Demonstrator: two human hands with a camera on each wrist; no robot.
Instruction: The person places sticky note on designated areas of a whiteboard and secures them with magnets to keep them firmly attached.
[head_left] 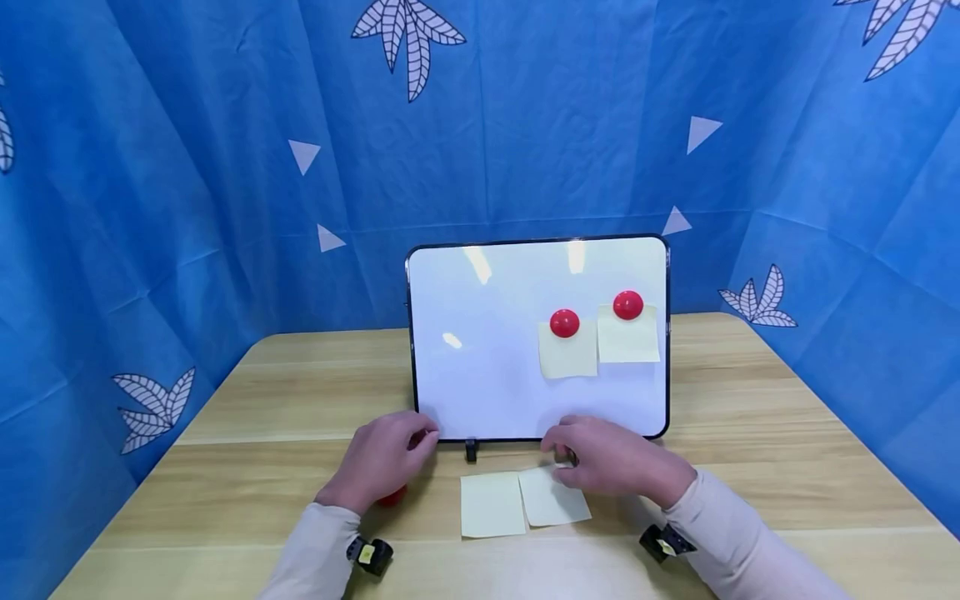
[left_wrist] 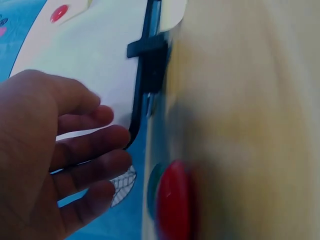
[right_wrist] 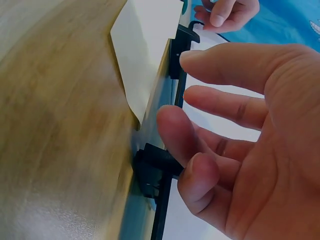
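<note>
My left hand [head_left: 382, 454] hovers at the lower left corner of the whiteboard [head_left: 480, 367], its fingers loosely bent around nothing. Just beneath it on the table lies a red round magnet [left_wrist: 173, 202], mostly hidden by the hand in the head view. Over by the board's lower right edge is my right hand [head_left: 611, 457], fingers relaxed and holding nothing. Two pale yellow sticky notes, a left one [head_left: 492, 507] and a right one [head_left: 553, 500], lie side by side on the table. The right hand is above the upper corner of the right note.
The whiteboard stands upright on black feet, one of them a left foot [head_left: 471, 451]. Two red magnets [head_left: 565, 323] sit over two pale notes [head_left: 628, 340] on its right half. Beside the table magnet something green [left_wrist: 154, 187] shows. Blue cloth [head_left: 225, 208] surrounds the wooden table.
</note>
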